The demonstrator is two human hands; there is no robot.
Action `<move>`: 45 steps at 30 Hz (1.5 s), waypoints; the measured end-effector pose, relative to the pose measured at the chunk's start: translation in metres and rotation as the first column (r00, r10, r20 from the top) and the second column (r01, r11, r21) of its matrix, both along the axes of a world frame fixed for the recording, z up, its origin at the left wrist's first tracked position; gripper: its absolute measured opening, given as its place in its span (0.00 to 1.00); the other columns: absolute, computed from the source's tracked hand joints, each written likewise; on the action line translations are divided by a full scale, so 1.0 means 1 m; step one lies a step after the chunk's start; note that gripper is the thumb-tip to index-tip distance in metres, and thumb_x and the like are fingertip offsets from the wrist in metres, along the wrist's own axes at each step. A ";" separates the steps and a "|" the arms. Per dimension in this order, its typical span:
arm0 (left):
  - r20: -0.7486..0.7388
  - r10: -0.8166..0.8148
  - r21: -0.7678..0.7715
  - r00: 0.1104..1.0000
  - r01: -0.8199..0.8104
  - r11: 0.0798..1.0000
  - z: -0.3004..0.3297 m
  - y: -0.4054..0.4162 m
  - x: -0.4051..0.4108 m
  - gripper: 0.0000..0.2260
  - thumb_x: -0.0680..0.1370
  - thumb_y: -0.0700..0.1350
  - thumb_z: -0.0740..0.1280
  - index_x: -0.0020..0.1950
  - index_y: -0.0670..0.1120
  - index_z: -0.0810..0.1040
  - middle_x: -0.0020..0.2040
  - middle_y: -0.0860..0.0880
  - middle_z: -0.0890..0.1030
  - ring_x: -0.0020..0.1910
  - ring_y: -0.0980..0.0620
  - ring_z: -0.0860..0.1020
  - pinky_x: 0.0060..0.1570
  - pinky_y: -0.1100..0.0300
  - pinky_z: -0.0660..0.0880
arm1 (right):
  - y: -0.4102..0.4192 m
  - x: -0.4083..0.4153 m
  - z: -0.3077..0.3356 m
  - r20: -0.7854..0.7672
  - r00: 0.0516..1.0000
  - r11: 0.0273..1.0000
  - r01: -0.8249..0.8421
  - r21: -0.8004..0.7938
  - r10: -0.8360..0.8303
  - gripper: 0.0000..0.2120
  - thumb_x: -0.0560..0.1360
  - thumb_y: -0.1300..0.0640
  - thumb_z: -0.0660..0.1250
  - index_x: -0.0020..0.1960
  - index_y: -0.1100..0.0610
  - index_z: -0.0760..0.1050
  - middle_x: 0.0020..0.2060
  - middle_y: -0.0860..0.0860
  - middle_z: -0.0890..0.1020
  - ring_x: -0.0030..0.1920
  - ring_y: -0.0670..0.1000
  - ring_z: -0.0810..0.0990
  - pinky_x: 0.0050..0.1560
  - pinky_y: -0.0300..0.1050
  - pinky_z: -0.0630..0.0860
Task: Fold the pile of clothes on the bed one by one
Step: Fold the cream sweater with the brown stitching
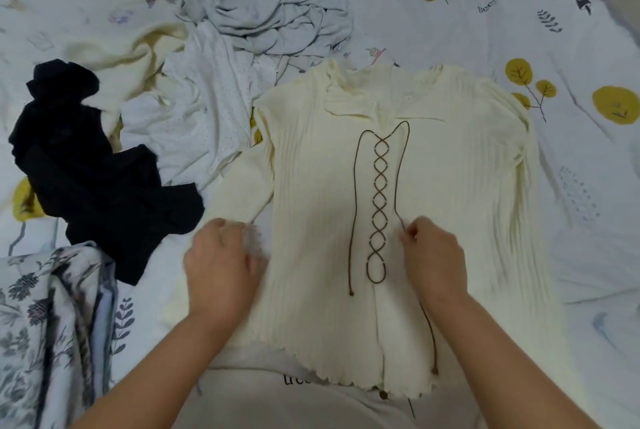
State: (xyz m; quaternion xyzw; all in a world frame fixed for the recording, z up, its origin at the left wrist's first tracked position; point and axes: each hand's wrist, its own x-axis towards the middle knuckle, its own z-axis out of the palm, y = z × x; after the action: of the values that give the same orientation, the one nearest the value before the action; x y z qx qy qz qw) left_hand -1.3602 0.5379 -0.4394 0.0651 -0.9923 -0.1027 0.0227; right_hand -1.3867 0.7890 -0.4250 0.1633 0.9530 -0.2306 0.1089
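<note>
While the right hand (433, 255) pinches the brown lace cord (398, 186) between its fingers (407, 236) just beside the criss-cross lacing, the left hand (221, 266) curls its fingers over the cuff of the left sleeve (239, 193), which looks blurred as though in motion. Both sit on the cream ribbed top (329, 221), the garment in hand, which lies face up and spread flat on the bed (588, 221), collar away from the person and scalloped hem nearest.

A pull on the cord could tighten the lacing and pucker the front, and the loose beaded ends near the hem could get trapped crooked inside a fold. The soft rib knit may also slide or bunch if the sleeve is dragged across too quickly, leaving an uneven fold.

Left of the top waits the unfolded pile: a black garment (97, 179), a white dotted piece (207, 110), a cream knit (131, 51), a grey crumpled one (280, 20), and a floral print fabric (52, 324) at the near left. Underneath, the bedsheet is white with yellow leaf and tree motifs. Nothing of the room beyond the bed is clearly visible.
</note>
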 end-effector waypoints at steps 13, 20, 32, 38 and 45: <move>0.375 0.279 0.282 0.884 -0.396 0.874 0.040 -0.021 -0.036 0.22 0.74 0.36 0.64 0.68 0.42 0.66 0.48 0.45 0.77 0.41 0.49 0.70 0.39 0.57 0.65 | -0.016 -0.047 0.001 -0.033 0.998 0.994 0.049 -0.093 -0.052 0.26 0.78 0.54 0.61 0.73 0.58 0.58 0.64 0.57 0.65 0.63 0.56 0.67 0.58 0.47 0.67; 0.139 0.035 0.519 0.990 -0.103 0.849 0.128 0.040 -0.054 0.14 0.74 0.43 0.66 0.58 0.56 0.73 0.40 0.59 0.74 0.38 0.62 0.73 0.36 0.69 0.68 | -0.074 0.000 0.069 0.122 0.960 0.454 -0.005 -0.891 0.250 0.28 0.72 0.38 0.62 0.68 0.51 0.64 0.48 0.43 0.79 0.47 0.40 0.77 0.44 0.31 0.73; 0.192 -0.170 0.547 0.967 0.038 0.836 0.069 0.058 -0.101 0.07 0.78 0.42 0.62 0.47 0.54 0.76 0.45 0.51 0.82 0.45 0.52 0.79 0.45 0.62 0.72 | 0.045 -0.012 0.028 0.347 0.926 0.870 0.287 -0.401 -0.146 0.15 0.74 0.59 0.61 0.60 0.58 0.72 0.49 0.54 0.79 0.49 0.56 0.78 0.51 0.54 0.76; 0.043 -0.124 0.242 0.991 0.110 0.964 0.031 0.051 -0.155 0.12 0.77 0.37 0.60 0.57 0.43 0.77 0.55 0.45 0.77 0.48 0.48 0.75 0.42 0.62 0.65 | 0.029 -0.014 0.014 0.204 0.941 0.961 0.249 0.119 -0.269 0.33 0.75 0.37 0.56 0.72 0.54 0.56 0.65 0.56 0.65 0.65 0.56 0.63 0.61 0.53 0.64; 0.230 -0.363 -0.216 0.903 0.411 0.885 0.013 0.055 -0.233 0.23 0.75 0.35 0.61 0.69 0.48 0.69 0.69 0.43 0.64 0.62 0.39 0.64 0.54 0.49 0.66 | 0.006 -0.022 -0.013 0.256 0.953 0.971 0.105 0.216 -0.160 0.39 0.75 0.44 0.60 0.74 0.57 0.41 0.61 0.53 0.63 0.59 0.51 0.66 0.54 0.43 0.70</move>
State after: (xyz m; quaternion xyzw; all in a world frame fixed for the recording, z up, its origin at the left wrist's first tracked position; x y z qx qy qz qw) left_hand -1.5929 0.5927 -0.4268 -0.1295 -0.9877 0.0319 -0.0810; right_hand -1.4085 0.7953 -0.4375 0.2675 0.9342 -0.1161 0.2056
